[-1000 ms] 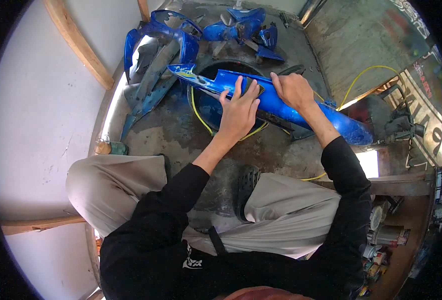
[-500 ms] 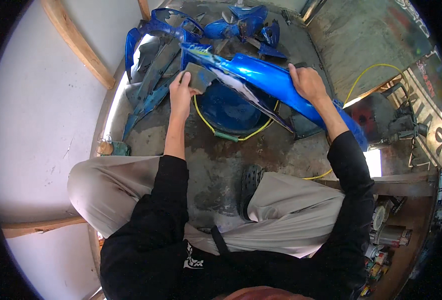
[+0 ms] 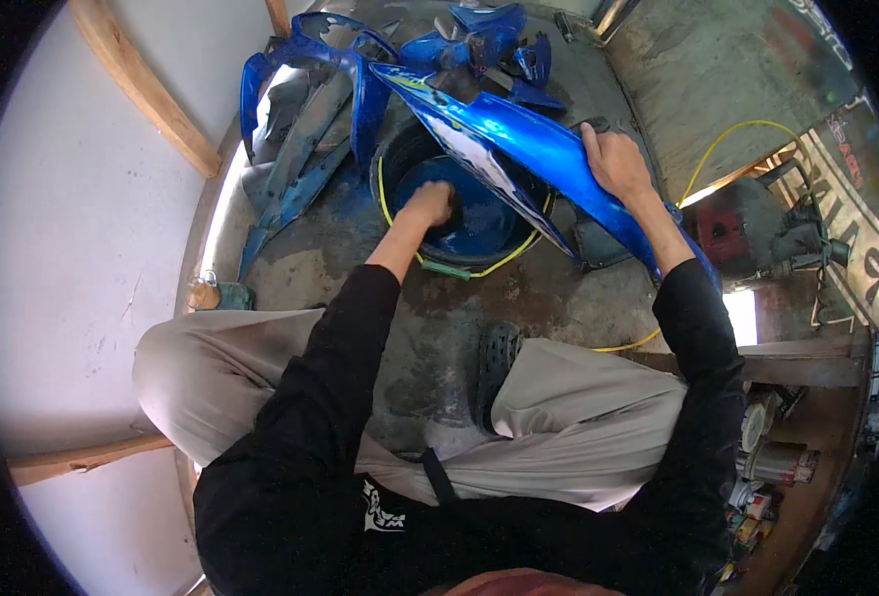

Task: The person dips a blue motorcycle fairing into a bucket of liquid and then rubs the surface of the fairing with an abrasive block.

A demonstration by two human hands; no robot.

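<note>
My right hand [image 3: 618, 167] grips the upper edge of a long glossy blue motorcycle body panel [image 3: 534, 139], fingers over its far side. The panel slants across a black bucket [image 3: 378, 179], with a whitish sanded strip along its lower side. My left hand [image 3: 430, 205] is down inside the bucket, over the bluish water [image 3: 474, 223]. Its fingers are closed round a dark piece of sandpaper [image 3: 454, 207], mostly hidden by the hand. The bucket's yellow handle [image 3: 504, 262] with a green grip hangs along the near rim.
More blue body panels [image 3: 355, 74] lie beyond the bucket and to its left. A glass jar [image 3: 223, 295] stands by the left wall. At right are a dark red-and-black machine [image 3: 732, 233], a yellow hose [image 3: 693, 179] and a shelf with cans [image 3: 782, 464].
My left hand has moved from the panel's left end down into the bucket, taking the sandpaper along. My right hand still holds the panel, which has shifted slightly.
</note>
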